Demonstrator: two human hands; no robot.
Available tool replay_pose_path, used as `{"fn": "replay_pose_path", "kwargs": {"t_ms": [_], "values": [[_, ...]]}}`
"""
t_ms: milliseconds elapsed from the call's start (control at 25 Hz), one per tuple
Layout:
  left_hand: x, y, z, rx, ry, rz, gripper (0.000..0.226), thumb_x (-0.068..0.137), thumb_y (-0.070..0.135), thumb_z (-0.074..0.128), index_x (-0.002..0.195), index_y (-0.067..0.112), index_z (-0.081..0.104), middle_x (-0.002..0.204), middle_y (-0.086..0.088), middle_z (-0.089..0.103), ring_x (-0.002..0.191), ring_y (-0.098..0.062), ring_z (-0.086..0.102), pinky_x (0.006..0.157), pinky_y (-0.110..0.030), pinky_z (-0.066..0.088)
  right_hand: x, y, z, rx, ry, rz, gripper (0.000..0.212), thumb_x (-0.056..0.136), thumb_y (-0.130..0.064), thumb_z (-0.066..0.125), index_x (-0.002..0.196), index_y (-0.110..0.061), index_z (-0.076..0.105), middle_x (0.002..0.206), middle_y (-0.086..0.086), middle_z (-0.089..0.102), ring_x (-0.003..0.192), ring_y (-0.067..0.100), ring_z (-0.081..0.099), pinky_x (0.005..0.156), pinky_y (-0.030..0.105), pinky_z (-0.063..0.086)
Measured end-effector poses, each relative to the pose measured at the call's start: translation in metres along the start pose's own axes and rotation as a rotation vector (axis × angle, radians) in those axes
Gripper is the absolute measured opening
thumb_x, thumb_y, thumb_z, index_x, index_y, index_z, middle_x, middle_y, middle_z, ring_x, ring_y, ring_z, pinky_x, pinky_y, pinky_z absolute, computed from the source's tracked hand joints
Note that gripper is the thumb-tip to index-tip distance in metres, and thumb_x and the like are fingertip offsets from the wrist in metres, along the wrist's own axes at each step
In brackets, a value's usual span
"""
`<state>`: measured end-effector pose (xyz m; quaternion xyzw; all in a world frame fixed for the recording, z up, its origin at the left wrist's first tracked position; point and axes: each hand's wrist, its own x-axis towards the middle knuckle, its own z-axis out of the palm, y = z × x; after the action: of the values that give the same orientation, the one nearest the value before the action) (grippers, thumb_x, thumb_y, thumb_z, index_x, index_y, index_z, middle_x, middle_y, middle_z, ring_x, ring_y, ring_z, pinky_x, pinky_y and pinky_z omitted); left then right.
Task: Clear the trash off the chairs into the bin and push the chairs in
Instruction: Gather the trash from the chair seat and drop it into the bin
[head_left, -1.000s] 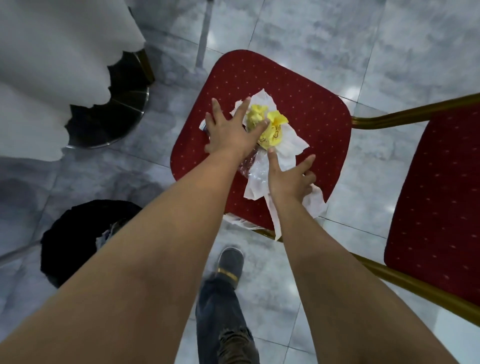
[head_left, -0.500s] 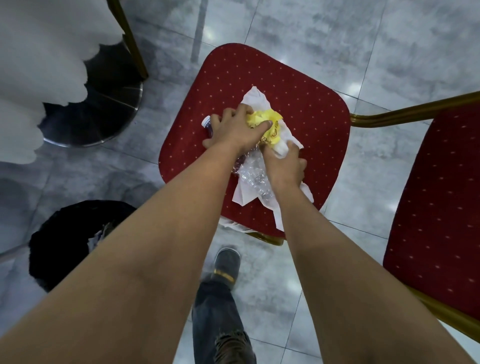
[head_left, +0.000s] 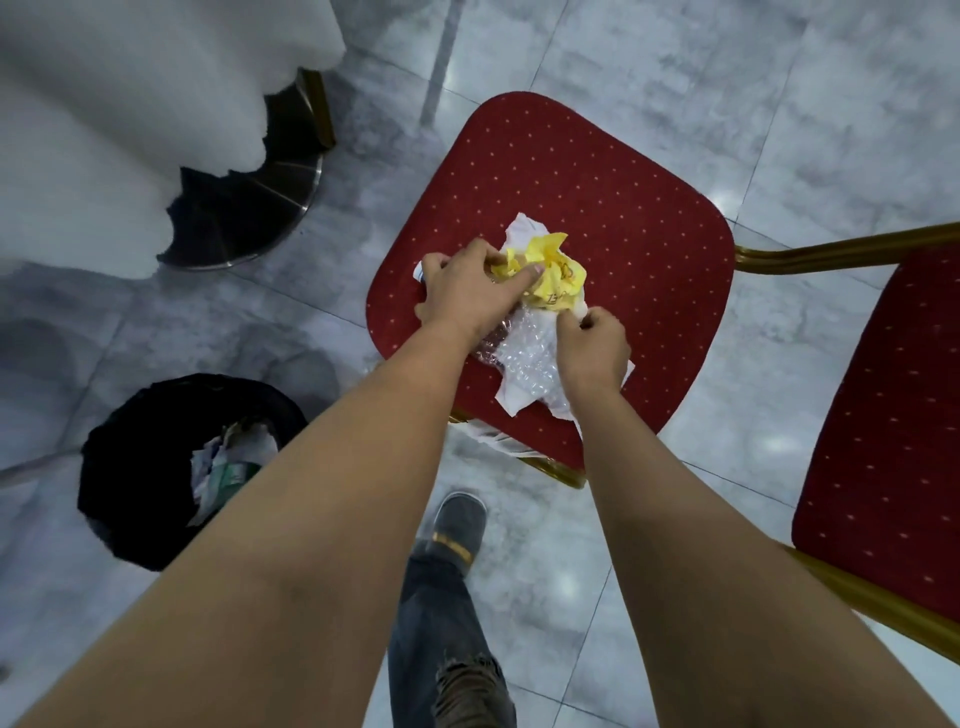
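- Yellow wrapper (head_left: 556, 273) was gripped by curled left hand (head_left: 467, 291), paper (head_left: 522, 236) pinched by right hand (head_left: 592, 348), near front edge of chair (head_left: 597, 182).
- Nothing was yet dropped in bin (head_left: 130, 467); chair was not pushed in.

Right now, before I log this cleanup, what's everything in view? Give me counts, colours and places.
chairs: two, red with gold frames; one centre, one at right edge
wrapper: one, yellow, on the centre seat
paper: at least one sheet, white, under the wrapper
bubble wrap: one, clear, on the paper
bin: one, black, floor lower left, trash inside
tablecloth: one, white, upper left
table base: one, metal, under the tablecloth
floor: grey tiles
shoe: one, grey, bottom centre
left grip: holds the wrapper
right grip: pinches the paper
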<state>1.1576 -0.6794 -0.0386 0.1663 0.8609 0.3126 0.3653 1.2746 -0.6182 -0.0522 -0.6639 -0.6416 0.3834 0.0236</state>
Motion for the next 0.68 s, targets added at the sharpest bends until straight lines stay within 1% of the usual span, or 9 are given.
{"fn": "replay_pose_path", "kwargs": {"t_ms": [120,200,240,280,360,440,560,600,680], "values": [[-0.001,-0.018,-0.012,-0.011,0.002,0.032,0.037,0.08,0.057,0.066,0.1,0.026,0.064,0.09,0.01,0.049,0.125,-0.018,0.029,0.103,-0.047,0.039,-0.018,-0.006,0.006,-0.036,0.019,-0.043,0.024,0.095,-0.027,0.05,0.078,-0.01,0.052,0.065,-0.003,0.05,0.057,0.016,0.042,0.049,0.03,0.028],[-0.004,-0.028,-0.02,0.033,0.007,0.074,0.027,0.085,0.051,0.063,0.098,0.027,0.067,0.095,0.011,0.051,0.121,-0.021,0.03,0.101,-0.047,0.04,-0.029,-0.01,0.011,-0.037,0.028,-0.071,0.024,0.096,-0.026,0.051,0.078,-0.01,0.05,0.063,-0.005,0.047,0.054,0.012,0.039,0.048,0.029,0.028],[-0.006,-0.032,-0.025,0.056,0.013,0.093,0.024,0.087,0.049,0.061,0.098,0.028,0.067,0.096,0.011,0.052,0.121,-0.022,0.03,0.099,-0.048,0.04,-0.034,-0.013,0.014,-0.036,0.031,-0.084,0.024,0.096,-0.026,0.051,0.078,-0.011,0.05,0.062,-0.005,0.046,0.055,0.013,0.039,0.049,0.031,0.028],[-0.008,-0.036,-0.029,0.08,0.017,0.106,0.024,0.088,0.049,0.059,0.098,0.029,0.067,0.1,0.011,0.053,0.121,-0.023,0.03,0.098,-0.048,0.04,-0.038,-0.016,0.017,-0.034,0.033,-0.095,0.024,0.096,-0.026,0.051,0.078,-0.011,0.05,0.062,-0.005,0.046,0.057,0.016,0.04,0.051,0.033,0.027],[-0.012,-0.044,-0.04,0.111,0.016,0.107,0.025,0.09,0.049,0.055,0.102,0.03,0.066,0.11,0.008,0.055,0.125,-0.025,0.028,0.098,-0.048,0.038,-0.048,-0.022,0.024,-0.039,0.037,-0.12,0.022,0.094,-0.025,0.05,0.078,-0.011,0.05,0.063,-0.003,0.047,0.064,0.021,0.045,0.057,0.032,0.028],[-0.02,-0.055,-0.055,0.114,0.027,0.091,0.026,0.092,0.049,0.053,0.104,0.029,0.065,0.118,0.007,0.055,0.129,-0.026,0.025,0.096,-0.047,0.037,-0.063,-0.031,0.032,-0.062,0.029,-0.146,0.022,0.094,-0.025,0.049,0.078,-0.011,0.05,0.064,-0.003,0.048,0.068,0.023,0.047,0.058,0.032,0.027],[-0.033,-0.082,-0.085,0.099,0.074,0.064,0.027,0.093,0.049,0.051,0.105,0.028,0.065,0.125,0.004,0.055,0.129,-0.028,0.026,0.096,-0.047,0.037,-0.094,-0.048,0.049,-0.095,-0.007,-0.212,0.021,0.096,-0.026,0.048,0.081,-0.011,0.052,0.074,0.002,0.055,0.072,0.024,0.048,0.06,0.032,0.026],[-0.038,-0.095,-0.097,0.092,0.096,0.052,0.028,0.094,0.048,0.05,0.105,0.028,0.065,0.126,0.004,0.055,0.13,-0.029,0.028,0.097,-0.046,0.035,-0.107,-0.053,0.058,-0.112,-0.023,-0.238,0.021,0.096,-0.026,0.048,0.082,-0.011,0.052,0.078,0.003,0.056,0.074,0.024,0.048,0.062,0.031,0.025],[-0.048,-0.123,-0.117,0.113,0.156,0.051,0.029,0.094,0.047,0.049,0.104,0.027,0.067,0.124,0.001,0.058,0.127,-0.028,0.036,0.098,-0.038,0.029,-0.132,-0.06,0.077,-0.131,-0.063,-0.284,0.02,0.096,-0.025,0.049,0.082,-0.011,0.051,0.079,0.004,0.056,0.074,0.025,0.048,0.063,0.03,0.025]]}}
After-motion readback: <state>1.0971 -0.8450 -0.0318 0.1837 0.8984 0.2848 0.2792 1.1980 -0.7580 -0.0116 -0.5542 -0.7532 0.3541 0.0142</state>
